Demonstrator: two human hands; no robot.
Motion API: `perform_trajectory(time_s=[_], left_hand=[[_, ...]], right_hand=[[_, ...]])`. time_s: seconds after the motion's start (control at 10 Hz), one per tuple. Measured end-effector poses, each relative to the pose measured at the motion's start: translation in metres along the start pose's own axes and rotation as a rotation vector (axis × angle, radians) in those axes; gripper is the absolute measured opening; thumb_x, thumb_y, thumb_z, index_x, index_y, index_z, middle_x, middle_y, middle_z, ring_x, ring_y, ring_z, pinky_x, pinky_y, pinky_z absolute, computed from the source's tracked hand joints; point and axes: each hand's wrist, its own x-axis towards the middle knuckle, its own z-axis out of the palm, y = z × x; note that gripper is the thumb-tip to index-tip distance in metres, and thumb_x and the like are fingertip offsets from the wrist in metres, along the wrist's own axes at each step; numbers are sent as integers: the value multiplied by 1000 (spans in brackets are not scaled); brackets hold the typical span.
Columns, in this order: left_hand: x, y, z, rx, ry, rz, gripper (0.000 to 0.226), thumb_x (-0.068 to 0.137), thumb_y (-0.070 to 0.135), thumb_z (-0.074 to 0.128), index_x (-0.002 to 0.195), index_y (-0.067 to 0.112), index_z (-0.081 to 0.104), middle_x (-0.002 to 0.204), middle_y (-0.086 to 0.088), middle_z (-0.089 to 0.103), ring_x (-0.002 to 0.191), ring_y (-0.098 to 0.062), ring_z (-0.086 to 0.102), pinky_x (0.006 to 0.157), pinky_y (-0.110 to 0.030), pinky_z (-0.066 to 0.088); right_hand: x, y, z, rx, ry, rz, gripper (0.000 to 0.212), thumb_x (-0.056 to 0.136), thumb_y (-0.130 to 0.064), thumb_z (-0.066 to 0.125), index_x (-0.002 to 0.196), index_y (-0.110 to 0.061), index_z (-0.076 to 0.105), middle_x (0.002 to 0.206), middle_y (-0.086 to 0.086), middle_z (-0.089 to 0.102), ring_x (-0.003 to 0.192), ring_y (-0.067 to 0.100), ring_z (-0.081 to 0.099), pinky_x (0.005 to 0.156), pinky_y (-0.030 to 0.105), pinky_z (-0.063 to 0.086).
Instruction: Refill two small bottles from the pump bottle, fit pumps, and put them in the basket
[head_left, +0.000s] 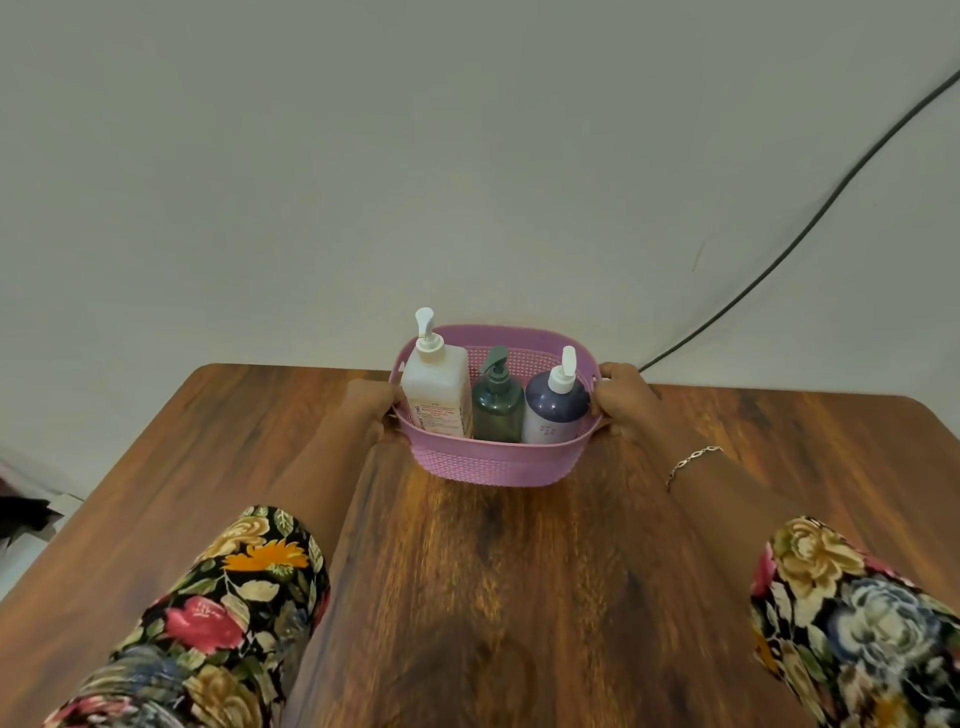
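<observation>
As left hand (370, 410) and right hand (625, 400) grasp its ends, the basket (493, 462) sits (far edge) on the table (519, 597).

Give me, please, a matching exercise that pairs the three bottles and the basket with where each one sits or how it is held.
Things:
1 white bottle
2 dark green bottle
3 purple bottle
4 pink basket

Places:
A middle of the basket
B gripped at its ends by the left hand and right hand
C left end of the basket
D right end of the basket

Pairs: 1-C, 2-A, 3-D, 4-B.
</observation>
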Motion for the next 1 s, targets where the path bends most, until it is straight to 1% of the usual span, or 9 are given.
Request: perform_trajectory(time_s=[0.1,0.2,0.3,0.5,0.6,0.7,0.8,0.9,1.0], left_hand=[[11,-8,3,-5,1,-25,13,85,-11,49,81,0,55,88,-16,61,75,-32,64,67,-44,55],[20,-16,5,-2,-11,-42,12,85,-12,49,87,-2,56,90,-18,62,76,-32,65,68,-44,56],[25,-22,6,6,-21,-52,16,85,-11,50,98,-4,56,92,-18,63,75,-32,66,62,-42,56],[23,-25,5,-20,-76,-56,22,84,-11,50,105,-6,56,100,-19,63,82,-34,66,58,-41,56],[18,-25,4,-51,-93,-65,21,86,-9,50,105,-3,55,101,-17,62,84,-32,65,59,-40,56],[11,-28,4,-92,-103,-60,14,87,-8,50,98,0,56,99,-15,62,85,-28,64,67,-39,55],[4,-33,6,-107,-77,-17,11,90,-6,48,93,1,56,96,-15,62,81,-25,63,68,-36,56],[-6,-37,11,37,-33,71,14,93,0,47,101,1,58,91,-12,62,77,-23,63,68,-34,54],[-14,-47,14,186,54,183,28,92,7,52,120,4,56,106,-10,61,84,-24,62,68,-36,55]], right_hand=[[11,5,5,-39,-5,-5,33,88,8,44,117,1,58,102,16,61,90,28,56,65,32,50],[19,10,9,-55,-4,-16,31,91,5,43,119,-1,57,106,17,60,90,26,55,67,31,48],[22,16,11,-83,2,-21,31,89,6,43,116,0,58,108,18,61,90,25,54,79,37,51],[25,24,14,-101,20,-19,34,88,8,41,117,0,57,111,18,59,90,24,52,76,36,50],[27,25,16,-107,26,-17,34,89,8,40,118,0,56,112,18,58,92,26,52,79,39,51],[22,23,15,-132,29,-25,32,93,2,40,122,-1,54,117,18,58,95,27,53,80,36,50],[16,25,13,-135,33,-48,30,93,1,44,121,-1,53,116,17,58,93,25,54,77,33,50],[4,28,9,-110,38,-48,28,93,-4,48,120,-4,55,113,13,61,92,25,58,77,34,54],[-17,35,8,-169,68,-79,21,93,-9,49,112,-7,58,109,12,62,93,26,59,79,33,51]])
